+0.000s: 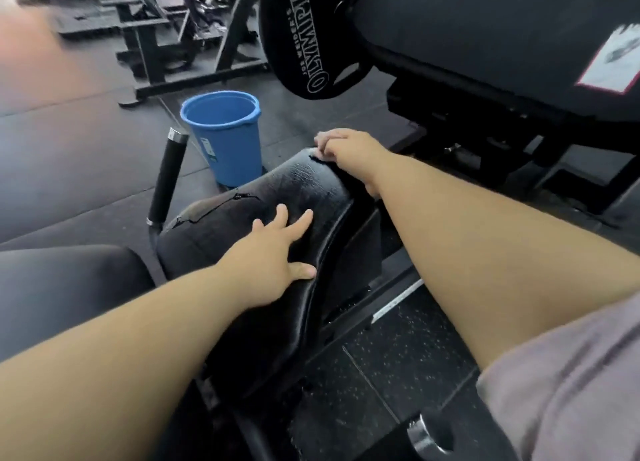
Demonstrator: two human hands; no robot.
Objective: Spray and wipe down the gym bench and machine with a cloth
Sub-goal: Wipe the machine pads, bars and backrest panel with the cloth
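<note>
The black padded seat (304,183) of a gym machine lies in the middle of the view, its vinyl cracked and torn on the left side and shiny wet near the far end. My left hand (273,263) rests flat on the near part of the pad with fingers spread. My right hand (349,148) reaches to the pad's far edge, where its fingers curl over a small pale cloth (320,138) pressed against the vinyl. Most of the cloth is hidden under the hand. No spray bottle is in view.
A blue plastic bucket (225,141) stands on the rubber floor just beyond the seat. A black foam-covered handle (169,176) rises left of the pad. A black pad printed "Olympia" (311,37) and the machine's frame (485,44) loom above right. Other benches stand far left.
</note>
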